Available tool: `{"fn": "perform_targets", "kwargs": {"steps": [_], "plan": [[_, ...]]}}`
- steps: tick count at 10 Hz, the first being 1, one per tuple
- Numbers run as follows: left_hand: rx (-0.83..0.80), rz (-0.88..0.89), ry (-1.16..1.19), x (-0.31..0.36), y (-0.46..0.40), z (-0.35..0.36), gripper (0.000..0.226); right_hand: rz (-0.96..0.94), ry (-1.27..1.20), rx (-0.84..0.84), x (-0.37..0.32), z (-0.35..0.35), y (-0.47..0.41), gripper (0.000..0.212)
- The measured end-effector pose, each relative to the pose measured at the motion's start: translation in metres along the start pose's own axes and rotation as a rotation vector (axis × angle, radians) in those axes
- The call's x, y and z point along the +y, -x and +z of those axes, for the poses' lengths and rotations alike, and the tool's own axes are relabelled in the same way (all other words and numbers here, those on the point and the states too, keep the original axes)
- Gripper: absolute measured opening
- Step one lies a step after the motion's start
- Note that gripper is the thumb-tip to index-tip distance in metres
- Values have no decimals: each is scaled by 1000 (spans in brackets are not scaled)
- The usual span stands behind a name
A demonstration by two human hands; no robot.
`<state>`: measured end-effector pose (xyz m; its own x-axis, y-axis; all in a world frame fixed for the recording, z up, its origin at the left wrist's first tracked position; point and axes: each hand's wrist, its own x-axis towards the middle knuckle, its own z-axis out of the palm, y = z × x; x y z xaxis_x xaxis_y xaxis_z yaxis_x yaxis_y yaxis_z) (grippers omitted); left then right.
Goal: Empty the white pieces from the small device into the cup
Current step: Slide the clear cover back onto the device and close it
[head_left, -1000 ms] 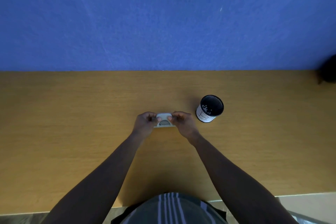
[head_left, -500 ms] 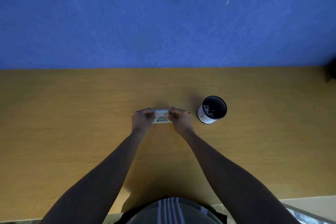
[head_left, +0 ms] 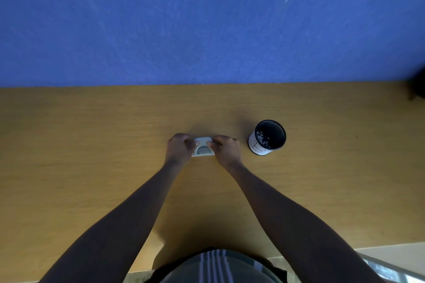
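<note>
A small white device (head_left: 203,147) with a dark ribbed patch on its top sits on the wooden table (head_left: 92,145), at the middle. My left hand (head_left: 179,148) grips its left end and my right hand (head_left: 226,148) grips its right end, thumbs on top. To the right, a hand's width from my right hand, stands the cup (head_left: 268,137), white outside and black inside, with several small white pieces (head_left: 262,139) scattered on its inner wall and bottom. The device's underside is hidden.
A blue wall (head_left: 207,20) rises behind the table's far edge. A dark object (head_left: 417,89) shows partly at the far right edge. The table's near edge runs just in front of my body.
Both hands keep their hold on the device and have lowered it flatter onto the table. The view has shifted slightly; the cup has not moved on the table.
</note>
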<state>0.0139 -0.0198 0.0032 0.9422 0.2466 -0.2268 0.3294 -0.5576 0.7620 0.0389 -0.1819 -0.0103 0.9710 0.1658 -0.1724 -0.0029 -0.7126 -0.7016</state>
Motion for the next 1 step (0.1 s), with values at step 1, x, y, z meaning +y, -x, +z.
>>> {"fn": "perform_targets", "kwargs": {"steps": [1], "plan": [[32, 22, -59, -4, 5, -1, 28, -41, 31, 54, 3, 2, 7, 20]]}}
